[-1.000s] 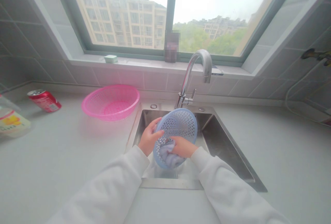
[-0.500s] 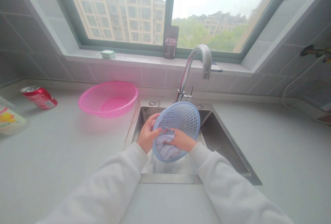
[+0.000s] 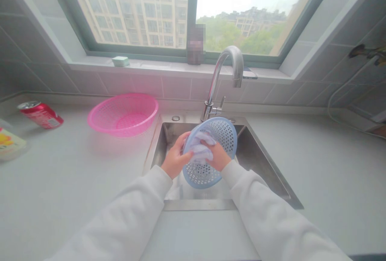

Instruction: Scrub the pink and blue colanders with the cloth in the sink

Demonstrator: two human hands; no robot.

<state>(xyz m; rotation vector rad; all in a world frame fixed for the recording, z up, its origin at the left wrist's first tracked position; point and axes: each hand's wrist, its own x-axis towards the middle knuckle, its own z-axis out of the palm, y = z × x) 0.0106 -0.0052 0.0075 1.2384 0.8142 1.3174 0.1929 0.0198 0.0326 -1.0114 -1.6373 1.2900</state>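
Observation:
Over the sink (image 3: 268, 172), a blue plastic colander (image 3: 208, 178) is tilted with its hollow side toward me. My left hand (image 3: 176, 157) grips its left rim, thumb on the near side and the other fingers partly hidden behind. Inside the colander, my right hand (image 3: 219, 155) is closed on a pale, bunched cloth (image 3: 199, 150) and presses it against the perforated wall near the left rim. The chrome faucet (image 3: 213, 84) rises just behind the colander.
A pink plastic basket (image 3: 123, 118) sits on the counter left of the sink. Farther left are a red drink can (image 3: 42, 115) lying tilted and a bottle (image 3: 10, 142). A soap-like pale green block (image 3: 120, 61) and a blurred upright phone (image 3: 196, 46) are on the windowsill.
My right hand has moved the cloth upward inside the colander, from its lower wall toward the upper left. The colander has shifted slightly right, and my left hand keeps its grip.

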